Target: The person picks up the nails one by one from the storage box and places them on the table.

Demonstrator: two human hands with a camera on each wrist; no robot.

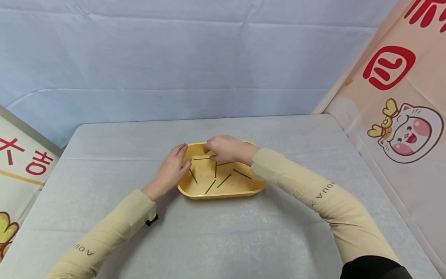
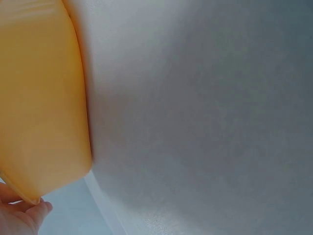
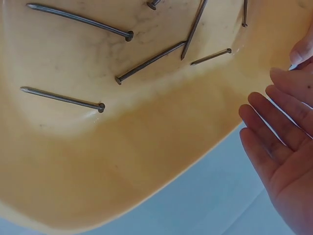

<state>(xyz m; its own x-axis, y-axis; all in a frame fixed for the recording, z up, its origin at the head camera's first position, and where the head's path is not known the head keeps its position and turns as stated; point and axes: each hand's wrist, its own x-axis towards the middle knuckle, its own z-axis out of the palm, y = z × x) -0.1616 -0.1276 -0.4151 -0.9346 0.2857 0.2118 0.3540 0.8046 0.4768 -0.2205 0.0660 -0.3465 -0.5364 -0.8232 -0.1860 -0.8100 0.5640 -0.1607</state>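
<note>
A shallow yellow plastic tray point(image 1: 223, 193) stands on the table with several dark metal nails point(image 3: 62, 99) scattered over its floor. At its left end my left hand point(image 1: 170, 166) holds the rim, thumb inside the tray; in the left wrist view the fingers point(image 2: 19, 215) grasp the rim's corner. My right hand point(image 1: 228, 149) reaches over the tray near the far rim. In the right wrist view its fingers point(image 3: 264, 110) are spread and fairly straight, with thumb and index tips close together at the frame's edge. No nail shows between them. One nail point(image 1: 201, 158) lies just left of the thumb.
A grey-white cloth covers the table point(image 1: 244, 236). Behind it hangs a pale blue cloth point(image 1: 167, 69). Printed panels with red characters stand at the left point(image 1: 24, 155) and at the right point(image 1: 390, 116), the latter with a cartoon figure.
</note>
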